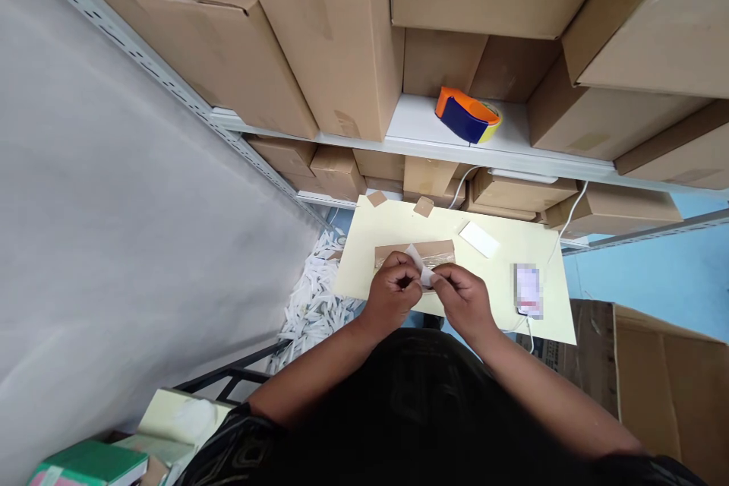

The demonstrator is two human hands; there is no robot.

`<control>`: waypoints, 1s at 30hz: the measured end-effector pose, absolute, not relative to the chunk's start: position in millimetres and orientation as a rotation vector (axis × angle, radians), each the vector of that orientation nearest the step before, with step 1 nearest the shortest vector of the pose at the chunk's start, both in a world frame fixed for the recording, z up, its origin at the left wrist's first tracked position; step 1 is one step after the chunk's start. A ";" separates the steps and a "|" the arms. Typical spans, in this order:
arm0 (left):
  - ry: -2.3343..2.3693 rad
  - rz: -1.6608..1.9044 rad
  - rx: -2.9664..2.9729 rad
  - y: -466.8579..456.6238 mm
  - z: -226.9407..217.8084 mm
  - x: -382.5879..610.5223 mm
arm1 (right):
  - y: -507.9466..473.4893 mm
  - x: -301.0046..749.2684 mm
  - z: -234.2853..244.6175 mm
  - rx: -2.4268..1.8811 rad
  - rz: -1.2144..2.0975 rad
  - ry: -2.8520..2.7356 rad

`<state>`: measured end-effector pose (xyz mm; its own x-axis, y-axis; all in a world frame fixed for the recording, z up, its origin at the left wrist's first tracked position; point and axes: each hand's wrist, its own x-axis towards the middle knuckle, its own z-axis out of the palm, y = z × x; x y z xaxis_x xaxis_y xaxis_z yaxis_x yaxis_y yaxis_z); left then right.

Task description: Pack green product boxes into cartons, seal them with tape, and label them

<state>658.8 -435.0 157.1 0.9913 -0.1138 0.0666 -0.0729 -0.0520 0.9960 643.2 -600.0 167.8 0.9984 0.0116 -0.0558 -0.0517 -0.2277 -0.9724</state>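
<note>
Both hands meet over a pale yellow tabletop (pixel 364 231), fingers pinched together. Between them is a small white slip of paper or label (pixel 419 260). My left hand (pixel 392 290) pinches its near-left edge, and my right hand (pixel 464 300) grips its lower right end. Directly beneath lies a brown cardboard package (pixel 441 249) with shiny clear tape across it; the hands cover part of it. A stack of white slips or a white card (pixel 479 239) rests on the table to the right, beyond my right hand.
A phone-like device (pixel 528 290) with a cable lies at the table's right. An orange and blue tape dispenser (pixel 468 115) sits on the shelf (pixel 410 121) among cardboard boxes (pixel 330 45). White paper strips (pixel 316 288) litter the floor at left. An open carton (pixel 672 380) stands at right.
</note>
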 end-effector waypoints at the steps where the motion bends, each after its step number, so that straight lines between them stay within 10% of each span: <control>1: -0.130 -0.007 1.646 -429.6 151.9 659.3 | -601.3 643.8 167.8 -1.777 0.061 0.073; 13: 0.278 0.032 2.347 -241.0 75.4 638.8 | -613.3 648.1 164.0 -1.635 0.043 0.301; 21: 0.741 -0.977 2.863 -145.5 37.9 625.8 | -617.4 644.2 156.0 -1.508 0.046 0.374; 30: 0.220 -0.454 2.316 -248.5 64.5 646.6 | -620.8 636.4 153.0 -1.562 0.055 0.239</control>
<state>646.6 -248.5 64.5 0.9223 0.0224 -0.3859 0.2892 -0.7024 0.6504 636.4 -620.8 153.0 0.9757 -0.1162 -0.1855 -0.1853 0.0128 -0.9826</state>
